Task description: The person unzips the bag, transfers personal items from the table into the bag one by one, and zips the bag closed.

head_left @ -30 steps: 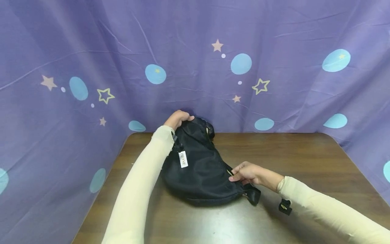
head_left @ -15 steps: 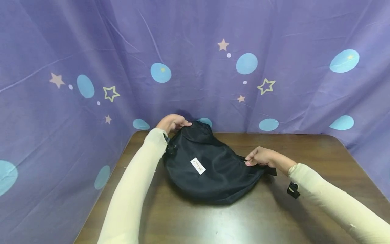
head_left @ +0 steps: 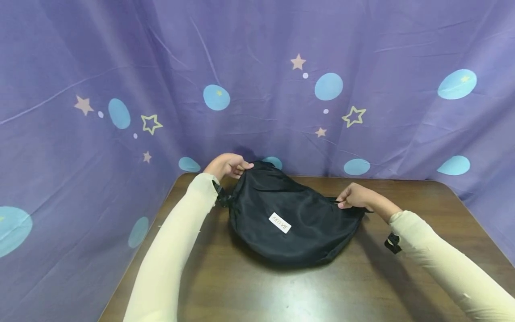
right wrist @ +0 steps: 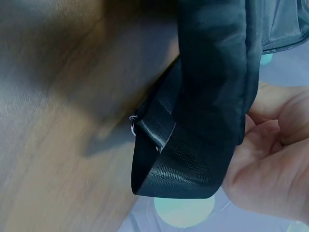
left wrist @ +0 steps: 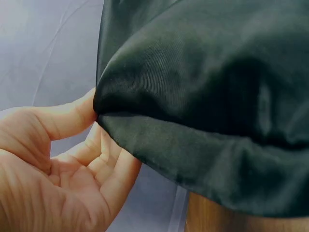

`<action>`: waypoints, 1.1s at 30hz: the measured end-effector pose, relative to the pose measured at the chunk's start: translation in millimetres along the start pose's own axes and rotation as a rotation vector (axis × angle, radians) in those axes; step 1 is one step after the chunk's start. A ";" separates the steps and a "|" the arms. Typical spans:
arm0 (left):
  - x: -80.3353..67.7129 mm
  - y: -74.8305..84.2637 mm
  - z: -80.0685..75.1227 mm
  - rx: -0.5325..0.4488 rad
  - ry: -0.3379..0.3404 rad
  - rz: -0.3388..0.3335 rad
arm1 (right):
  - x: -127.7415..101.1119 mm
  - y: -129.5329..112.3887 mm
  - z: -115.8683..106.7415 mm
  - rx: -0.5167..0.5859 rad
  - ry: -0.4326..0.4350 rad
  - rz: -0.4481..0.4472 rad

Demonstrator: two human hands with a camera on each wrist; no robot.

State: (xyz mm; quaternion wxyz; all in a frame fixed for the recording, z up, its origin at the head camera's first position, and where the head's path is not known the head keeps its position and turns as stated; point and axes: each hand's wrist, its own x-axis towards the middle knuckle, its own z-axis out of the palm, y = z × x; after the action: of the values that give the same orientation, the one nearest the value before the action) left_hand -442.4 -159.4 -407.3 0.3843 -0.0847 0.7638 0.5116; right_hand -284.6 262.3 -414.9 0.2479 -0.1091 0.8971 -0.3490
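Note:
A black crescent-shaped fabric bag point(head_left: 306, 228) with a white label point(head_left: 280, 222) reading FEIYVE is spread between both hands over the table. My left hand point(head_left: 230, 166) pinches its upper left corner between thumb and fingers; the left wrist view shows the thumb tip at the fold of the dark cloth point(left wrist: 193, 87). At the bag's upper right end my right hand point(head_left: 356, 197) pinches the edge. In the right wrist view a wide black strap point(right wrist: 186, 164) loops below the bag beside a small metal ring point(right wrist: 133, 125), and a zipper point(right wrist: 287, 46) shows at upper right.
The brown wooden table point(head_left: 306, 290) reaches back to a purple curtain point(head_left: 257, 67) with stars and blue ovals. That curtain also hangs along the left side. Cream sleeves point(head_left: 161, 264) cover both arms, with a black band at each wrist.
My right hand has moved to the right and away from me, stretching the bag wider. The label has swung from near upright to slanted and shifted right. My left hand keeps its corner.

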 end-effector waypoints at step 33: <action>-78.3 7.1 73.0 -0.677 0.204 0.612 | -32.7 -17.1 -95.3 -0.113 0.508 -0.061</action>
State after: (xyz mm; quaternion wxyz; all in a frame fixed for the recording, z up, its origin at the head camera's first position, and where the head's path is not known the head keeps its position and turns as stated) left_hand -355.5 -114.9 -362.7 0.0894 -0.0258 0.5776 0.8110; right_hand -305.9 316.4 -330.9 -0.0024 -0.0586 0.9450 -0.3217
